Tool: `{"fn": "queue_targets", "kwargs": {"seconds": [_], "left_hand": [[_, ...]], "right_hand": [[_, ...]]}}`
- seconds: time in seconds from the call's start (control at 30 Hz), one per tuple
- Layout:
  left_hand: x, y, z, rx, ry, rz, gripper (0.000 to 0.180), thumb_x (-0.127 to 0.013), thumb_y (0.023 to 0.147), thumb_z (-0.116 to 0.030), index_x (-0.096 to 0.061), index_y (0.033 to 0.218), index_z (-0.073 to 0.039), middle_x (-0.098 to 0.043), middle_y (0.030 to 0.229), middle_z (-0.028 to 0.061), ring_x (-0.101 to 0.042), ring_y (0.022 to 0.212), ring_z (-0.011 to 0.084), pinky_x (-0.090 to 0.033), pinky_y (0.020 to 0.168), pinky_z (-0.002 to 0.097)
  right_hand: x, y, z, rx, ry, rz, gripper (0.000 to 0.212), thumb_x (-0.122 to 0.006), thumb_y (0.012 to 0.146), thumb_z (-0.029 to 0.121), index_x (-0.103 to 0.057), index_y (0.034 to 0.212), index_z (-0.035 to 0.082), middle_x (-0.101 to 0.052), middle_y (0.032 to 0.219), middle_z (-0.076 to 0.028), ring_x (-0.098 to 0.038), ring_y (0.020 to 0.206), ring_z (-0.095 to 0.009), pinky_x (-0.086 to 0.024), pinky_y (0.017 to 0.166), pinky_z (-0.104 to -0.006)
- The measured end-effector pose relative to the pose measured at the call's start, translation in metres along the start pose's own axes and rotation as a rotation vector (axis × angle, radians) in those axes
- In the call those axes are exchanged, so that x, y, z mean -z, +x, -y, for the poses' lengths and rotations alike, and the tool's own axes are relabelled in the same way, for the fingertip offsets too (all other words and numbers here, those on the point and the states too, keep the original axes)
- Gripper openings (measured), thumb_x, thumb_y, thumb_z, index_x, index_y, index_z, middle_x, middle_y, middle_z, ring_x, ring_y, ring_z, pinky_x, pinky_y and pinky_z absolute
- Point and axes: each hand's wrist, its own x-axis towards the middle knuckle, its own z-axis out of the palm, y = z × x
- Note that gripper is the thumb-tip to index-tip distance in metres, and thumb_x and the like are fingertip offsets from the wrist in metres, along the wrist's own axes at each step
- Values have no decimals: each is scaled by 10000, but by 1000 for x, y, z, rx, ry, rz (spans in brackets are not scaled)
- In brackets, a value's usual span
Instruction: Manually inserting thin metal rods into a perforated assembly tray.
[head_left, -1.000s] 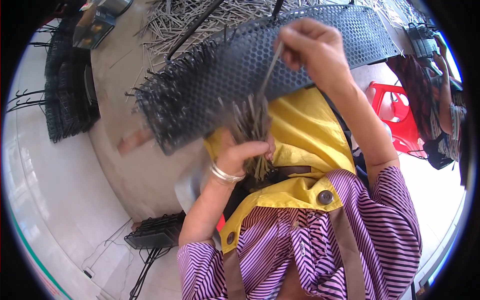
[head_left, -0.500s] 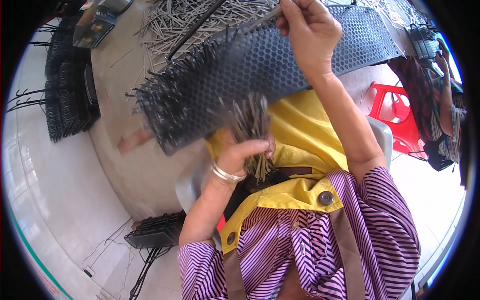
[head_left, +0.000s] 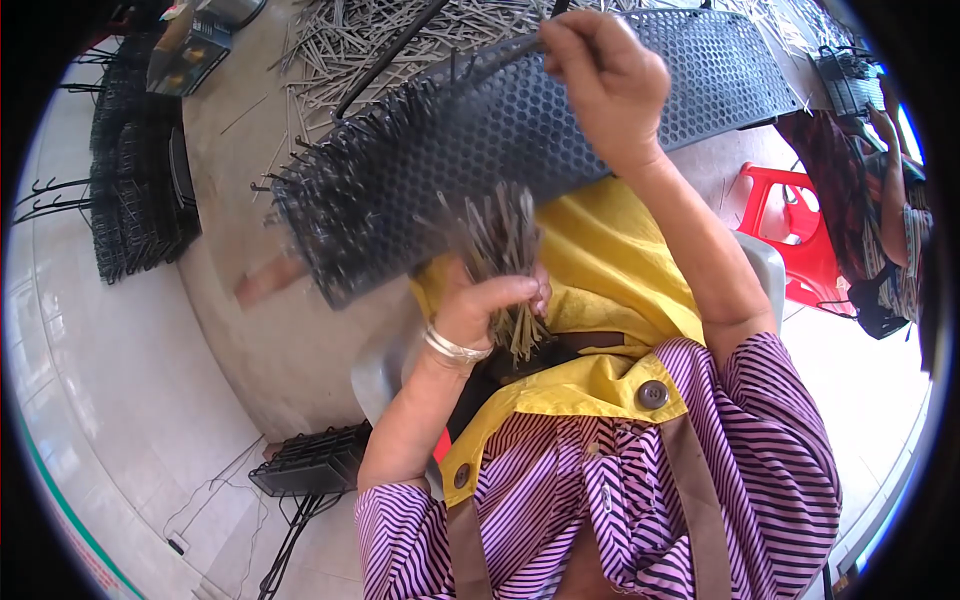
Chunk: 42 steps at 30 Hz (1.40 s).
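My left hand (head_left: 490,305), with a pale bangle at its wrist, is closed round a bundle of thin grey strips (head_left: 505,225) above my yellow apron. The strips' upper ends fan out toward a dark perforated panel (head_left: 690,70), which lies slanted across my knees. Over the panel's far side my right hand (head_left: 610,90) pinches one thin grey strip (head_left: 508,52) that points left. Many dark, bent strips (head_left: 335,185) stand up from the holes at the panel's left end, while the right part shows bare holes.
A heap of loose grey strips (head_left: 350,45) lies beyond the panel. Dark racks (head_left: 140,190) stand at the far left, and a black rack (head_left: 315,460) sits at the lower left. On the right are a red plastic stool (head_left: 765,190) and another person's arm (head_left: 893,220).
My right hand has come slightly down and to the left over the panel, its pinch kept. My left hand and its bundle stay nearly still.
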Motion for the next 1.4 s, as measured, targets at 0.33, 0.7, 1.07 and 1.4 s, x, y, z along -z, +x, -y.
{"fn": "queue_targets", "kwargs": {"seconds": [0.33, 0.7, 1.07, 1.4], "left_hand": [[4, 2, 2, -29, 20, 3, 424, -582, 663, -10, -469, 1072, -19, -508, 653, 121, -519, 573, 222, -453, 543, 340], [1, 2, 2, -13, 40, -10, 438, -587, 660, -26, -464, 1080, -18, -503, 643, 120, -513, 568, 220, -450, 541, 341], [0, 1, 1, -20, -13, 6, 405, -589, 648, -32, -477, 1037, -17, -495, 634, 117, -507, 566, 222, -441, 535, 342], [-1, 1, -1, -32, 40, 3, 395, -604, 649, -42, -476, 1018, 17, -513, 645, 127, -526, 587, 229, -462, 550, 342]], "right_hand": [[-16, 24, 0, 253, 114, 306, 52, -568, 730, -18, -522, 741, 2, -532, 648, -162, -537, 579, -352, -414, 478, -388], [-15, 2, -14, 299, -292, 660, 304, -553, 711, 9, -507, 1010, -25, -584, 655, -175, -577, 552, -312, -464, 494, -377], [29, -19, 30, -501, 191, 679, 290, -647, 774, 160, -578, 1002, -5, -637, 739, -74, -575, 613, -85, -459, 538, -228], [36, -20, 31, -832, 470, 732, 128, -607, 796, 97, -597, 716, -3, -564, 588, -11, -502, 466, -48, -377, 432, -171]]}}
